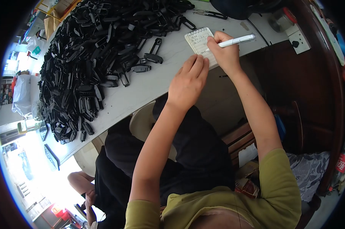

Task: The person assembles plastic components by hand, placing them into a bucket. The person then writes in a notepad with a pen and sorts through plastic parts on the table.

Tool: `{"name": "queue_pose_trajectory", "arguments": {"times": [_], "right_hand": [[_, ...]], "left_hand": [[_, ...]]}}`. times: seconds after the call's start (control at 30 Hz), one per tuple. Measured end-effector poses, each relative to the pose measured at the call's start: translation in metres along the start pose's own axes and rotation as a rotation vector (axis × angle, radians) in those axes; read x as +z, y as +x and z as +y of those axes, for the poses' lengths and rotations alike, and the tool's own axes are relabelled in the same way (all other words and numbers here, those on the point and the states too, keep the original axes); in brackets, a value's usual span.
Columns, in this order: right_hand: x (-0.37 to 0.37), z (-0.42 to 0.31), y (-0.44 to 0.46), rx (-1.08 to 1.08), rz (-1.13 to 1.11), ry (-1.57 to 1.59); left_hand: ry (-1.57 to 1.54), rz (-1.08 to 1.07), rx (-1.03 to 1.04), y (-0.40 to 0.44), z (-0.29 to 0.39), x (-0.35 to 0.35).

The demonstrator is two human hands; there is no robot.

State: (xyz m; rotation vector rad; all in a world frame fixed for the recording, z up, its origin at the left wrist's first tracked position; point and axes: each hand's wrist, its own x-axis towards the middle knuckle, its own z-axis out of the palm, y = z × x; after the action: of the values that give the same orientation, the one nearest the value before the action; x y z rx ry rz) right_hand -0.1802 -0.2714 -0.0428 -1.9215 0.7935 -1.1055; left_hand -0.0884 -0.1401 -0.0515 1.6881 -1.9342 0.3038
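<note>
A small spiral notepad [200,39] with handwriting lies on the white table near its edge. My right hand [225,53] grips a white pen [239,40], its tip on the page. My left hand [188,81] lies flat over the lower end of the notepad, fingers stretched out and holding nothing. To the left of the notepad a large heap of black plastic parts [100,49] covers much of the table, with a few loose pieces [153,57] at its near side.
Black-handled snips [210,14] lie behind the notepad. A jar with a red lid [282,20] and a white power socket [298,42] are at the back right. Another person's arm [90,198] shows at the lower left. A wooden chair [237,139] stands below the table.
</note>
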Motion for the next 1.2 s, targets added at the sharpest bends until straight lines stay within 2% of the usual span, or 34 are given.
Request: {"name": "queue_pose_trajectory", "arguments": {"times": [0.27, 0.37, 0.53, 0.6, 0.97, 1.2], "right_hand": [[0.000, 0.003, 0.003, -0.033, 0.059, 0.083], [-0.006, -0.007, 0.007, 0.278, 0.125, 0.415], [-0.006, -0.017, 0.012, 0.168, 0.152, 0.411], [-0.006, -0.015, 0.008, 0.063, 0.031, 0.171], [0.003, -0.003, 0.003, 0.034, 0.000, 0.114], [0.004, -0.010, 0.004, 0.100, 0.070, 0.237]], "left_hand": [[0.010, 0.008, 0.019, 0.001, 0.000, -0.005], [0.022, 0.001, 0.125, -0.002, -0.002, -0.003], [0.050, 0.026, 0.071, 0.001, 0.000, 0.001], [0.048, 0.020, 0.069, 0.000, 0.000, 0.000], [0.041, 0.030, 0.073, 0.003, 0.001, -0.001], [0.023, 0.013, 0.068, 0.001, 0.000, -0.001]]}}
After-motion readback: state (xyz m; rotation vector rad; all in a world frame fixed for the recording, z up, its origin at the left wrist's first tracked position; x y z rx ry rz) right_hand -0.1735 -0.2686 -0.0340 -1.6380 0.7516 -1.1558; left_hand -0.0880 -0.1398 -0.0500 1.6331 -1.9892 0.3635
